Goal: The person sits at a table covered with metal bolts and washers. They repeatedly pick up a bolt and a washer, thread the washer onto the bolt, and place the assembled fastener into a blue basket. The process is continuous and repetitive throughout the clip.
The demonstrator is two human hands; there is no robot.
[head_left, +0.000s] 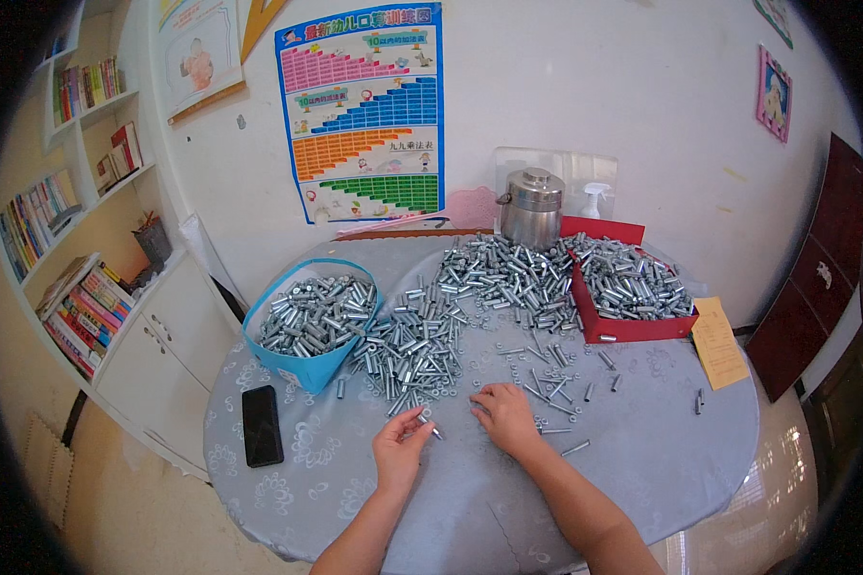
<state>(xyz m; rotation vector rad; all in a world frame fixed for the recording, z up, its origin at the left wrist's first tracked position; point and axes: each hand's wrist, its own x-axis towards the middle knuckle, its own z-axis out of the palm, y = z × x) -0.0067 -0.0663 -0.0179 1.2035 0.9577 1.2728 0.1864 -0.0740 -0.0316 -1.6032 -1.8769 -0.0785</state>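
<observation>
A round worktop point(642, 450) under a pale blue patterned cloth stands against a white wall hung with a chart poster point(364, 110), a white bookshelf point(77, 220) along its left edge. Bolts point(422, 335) heap across its far half between a blue basket point(307, 326) and a red tray point(633, 326); the near half lies mostly bare. There the left hand point(400, 448) pinches one bolt point(430, 425), and the right hand point(504, 417) rests with curled fingers on the cloth beside scattered bolts.

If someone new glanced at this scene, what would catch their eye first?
Most likely the great heap of silvery bolts spread across the round table, spilling between a blue bag on the left and a red tray on the right. Next, the left hand pinching one bolt near the front edge.
</observation>
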